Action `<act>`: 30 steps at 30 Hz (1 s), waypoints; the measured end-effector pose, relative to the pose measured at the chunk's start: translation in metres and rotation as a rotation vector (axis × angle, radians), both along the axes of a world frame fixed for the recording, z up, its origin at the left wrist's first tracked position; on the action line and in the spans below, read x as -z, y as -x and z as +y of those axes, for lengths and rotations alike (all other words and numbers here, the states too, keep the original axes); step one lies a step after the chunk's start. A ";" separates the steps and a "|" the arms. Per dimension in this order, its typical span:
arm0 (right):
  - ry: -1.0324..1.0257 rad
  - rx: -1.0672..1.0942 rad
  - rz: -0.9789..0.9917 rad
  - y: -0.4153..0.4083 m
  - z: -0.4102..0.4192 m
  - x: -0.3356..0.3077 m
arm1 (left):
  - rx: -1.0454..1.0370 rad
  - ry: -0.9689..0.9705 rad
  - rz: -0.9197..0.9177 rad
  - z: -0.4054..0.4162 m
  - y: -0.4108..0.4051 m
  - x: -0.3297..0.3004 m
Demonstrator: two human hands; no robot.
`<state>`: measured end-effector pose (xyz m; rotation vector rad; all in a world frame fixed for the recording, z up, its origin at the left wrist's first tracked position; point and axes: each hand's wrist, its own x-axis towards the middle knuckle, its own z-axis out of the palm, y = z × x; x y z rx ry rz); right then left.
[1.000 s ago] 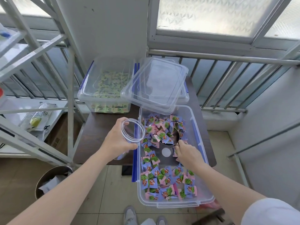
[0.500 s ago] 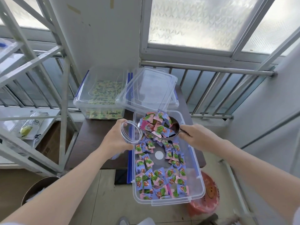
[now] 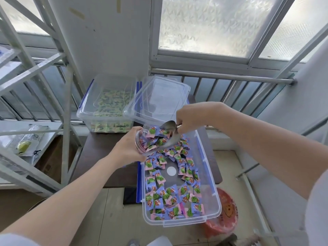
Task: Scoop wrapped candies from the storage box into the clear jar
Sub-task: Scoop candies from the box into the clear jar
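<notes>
- Since half a second ago the metal scoop [image 3: 168, 137] has swung from level over the box to a steep tilt, its mouth now at the clear jar [image 3: 142, 144], and wrapped candies [image 3: 156, 137] spill from it into the opening.
- The right hand [image 3: 193, 116] pinches the scoop's short handle, fingers [image 3: 182, 121] curled tight around it.
- The left hand [image 3: 127, 148] wraps the jar's side, fingers closed on it, holding it tipped toward the scoop above the storage box's [image 3: 211, 192] far left corner.
- More candies lie across the box floor, ringing a bare patch in the middle.
- A clear lid [image 3: 159, 98] leans behind the box, beside a second box of green-wrapped sweets [image 3: 108, 103].
</notes>
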<state>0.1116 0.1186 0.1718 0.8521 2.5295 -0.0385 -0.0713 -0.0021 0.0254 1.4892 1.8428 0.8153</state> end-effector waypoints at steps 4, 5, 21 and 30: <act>-0.016 0.009 -0.025 0.000 0.001 -0.007 | 0.011 -0.021 0.028 0.002 -0.002 -0.003; -0.028 0.004 -0.024 -0.002 0.001 -0.007 | 0.004 -0.025 0.025 0.002 -0.003 -0.003; -0.228 -0.026 0.097 -0.024 0.005 -0.006 | -0.088 -0.076 -0.048 -0.009 -0.005 0.008; -0.088 0.038 0.249 -0.033 0.000 -0.011 | -0.268 -0.158 -0.130 -0.010 -0.005 0.006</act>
